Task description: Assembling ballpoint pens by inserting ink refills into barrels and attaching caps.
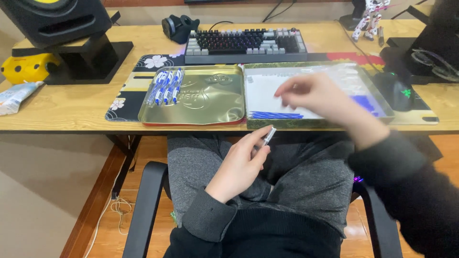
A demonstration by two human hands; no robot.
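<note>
– What's on the pale wooden desk [71,107]?

– A dark keyboard [245,44] at the back, then two shallow trays side by side: a gold metal tin lid [210,100] with finished blue-and-white pens [166,86] lying in its left corner, and a green-rimmed tray [287,123] holding loose blue refills [276,115].

– And the hands?

– The right hand [318,98] hovers over the green tray, fingers loosely bent, holding nothing I can see. The left hand [241,165], below the desk edge over the lap, pinches a slim silvery pen part [268,136]

My right hand [318,98] is motion-blurred and hides part of the shallow green tray [253,123]; the black speaker [52,19], far left of it, is cropped by the edge.
</note>
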